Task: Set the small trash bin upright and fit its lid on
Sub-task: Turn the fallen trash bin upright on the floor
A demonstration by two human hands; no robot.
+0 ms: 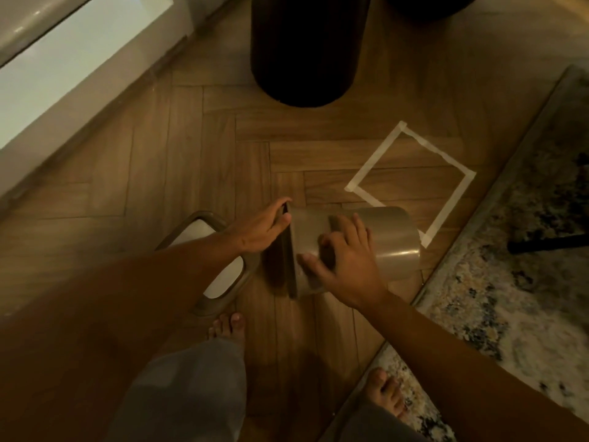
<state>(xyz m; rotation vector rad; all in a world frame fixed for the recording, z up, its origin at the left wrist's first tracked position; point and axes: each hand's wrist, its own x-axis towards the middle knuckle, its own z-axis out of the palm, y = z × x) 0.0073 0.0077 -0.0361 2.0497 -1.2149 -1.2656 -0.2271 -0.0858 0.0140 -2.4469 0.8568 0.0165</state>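
Note:
The small taupe trash bin (390, 240) lies on its side on the wood floor, its open mouth facing left and its base toward the right. My left hand (261, 229) grips the bin's rim at the top of the mouth. Spread over the bin's side wall, my right hand (342, 263) presses on it with fingers apart. The lid (220, 282), taupe-framed with a white flap, lies flat on the floor just left of the bin, partly hidden under my left forearm.
A square of white tape (411, 177) marks the floor just behind the bin. A tall dark cylinder (306, 49) stands further back. A patterned rug (510, 266) lies at right, a white fixture (63, 74) at left. My bare feet are below the bin.

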